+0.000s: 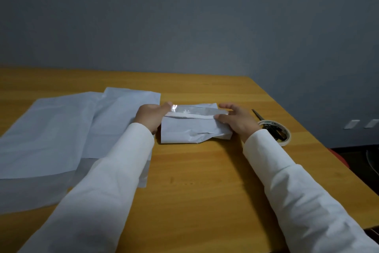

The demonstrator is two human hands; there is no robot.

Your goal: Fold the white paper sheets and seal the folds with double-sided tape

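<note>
A folded white paper sheet (190, 130) lies on the wooden table (196, 181) in front of me, creased at its right end. Along its far fold runs a shiny strip of tape (196, 111). My left hand (150, 116) holds the left end of that fold, fingers curled onto the strip. My right hand (238, 120) holds the right end, thumb on the paper's corner and fingers arched over it. A roll of double-sided tape (286, 134) sits just right of my right wrist.
Several flat white sheets (61, 135) overlap across the table's left half, under my left sleeve. Dark scissors (260, 116) lie partly inside the tape roll. The table's right edge runs diagonally past the roll; a grey wall stands behind.
</note>
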